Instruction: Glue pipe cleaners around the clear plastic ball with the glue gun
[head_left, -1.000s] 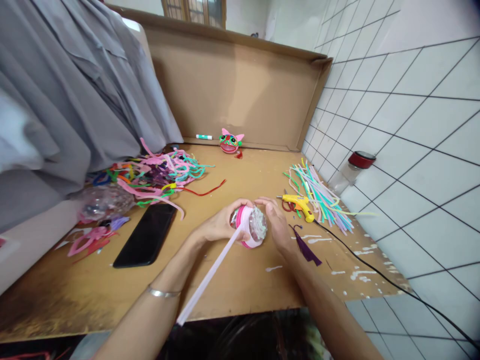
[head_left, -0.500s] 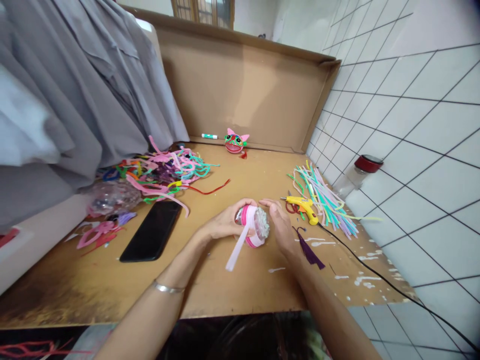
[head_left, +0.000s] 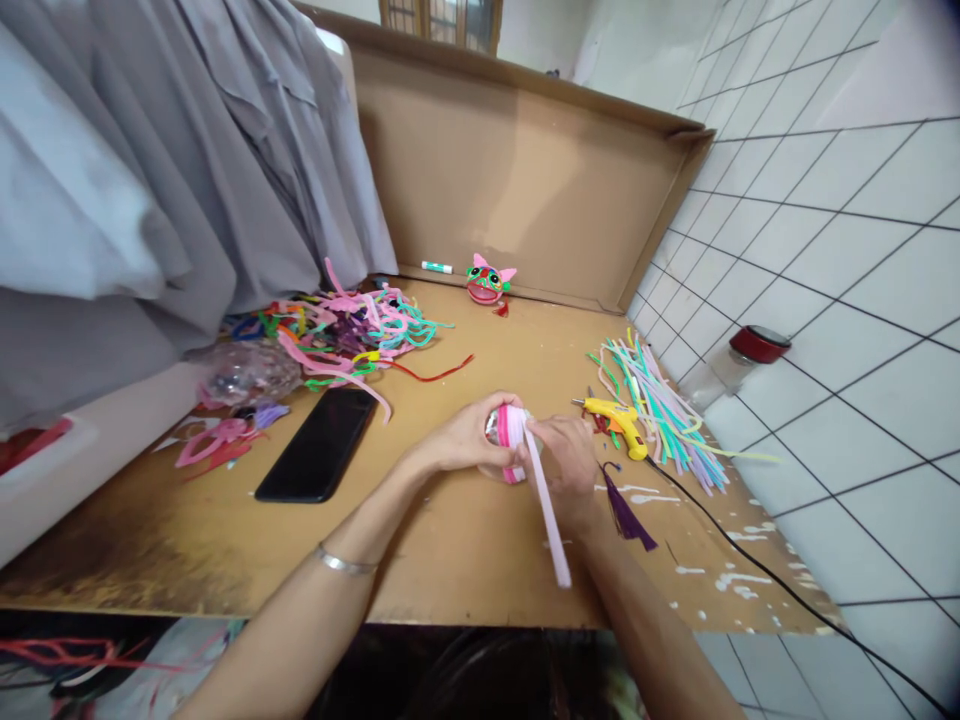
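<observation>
My left hand (head_left: 469, 432) is wrapped around the left side of a small, clear, rounded object (head_left: 493, 424) above the middle of the table. Bright pink and pale pink bands circle this object. From the bands a long pale pink strip (head_left: 548, 518) hangs down toward the table's front edge. The fingers of my right hand (head_left: 568, 462) pinch that strip where it leaves the object, on its right side. Both hands partly cover the object, so its full shape is hidden.
A yellow glue gun (head_left: 616, 420) with a black cord lies right, beside pastel pipe cleaners (head_left: 660, 400) and a purple tassel (head_left: 626, 508). Left are a black phone (head_left: 316, 446) and a tangled pipe-cleaner pile (head_left: 352, 325). A cat-faced ornament (head_left: 487, 284) sits by the cardboard wall (head_left: 517, 180).
My right hand has closed from a flat, spread pose onto the pale pink strip. The strip's free end has swung from lower left to lower right. The view has shifted slightly.
</observation>
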